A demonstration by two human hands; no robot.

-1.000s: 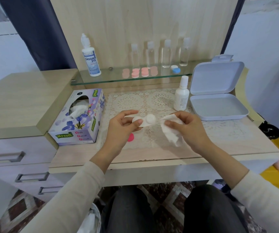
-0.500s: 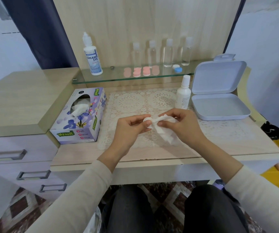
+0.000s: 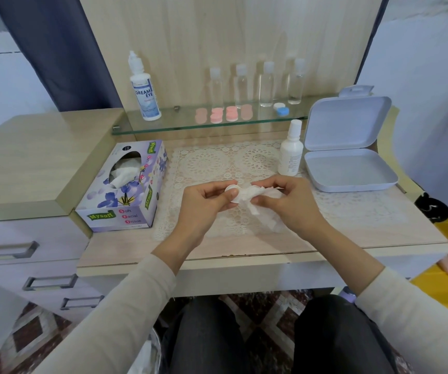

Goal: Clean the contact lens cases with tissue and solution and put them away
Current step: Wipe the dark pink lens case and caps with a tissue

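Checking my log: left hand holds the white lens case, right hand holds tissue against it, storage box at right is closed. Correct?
One error: the head view shows the storage box open, lid up. Left hand holding the lens case, right hand holding tissue against it: correct.

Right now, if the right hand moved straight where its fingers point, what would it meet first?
Probably the white contact lens case in the left hand; the right hand's tissue seems to touch it.
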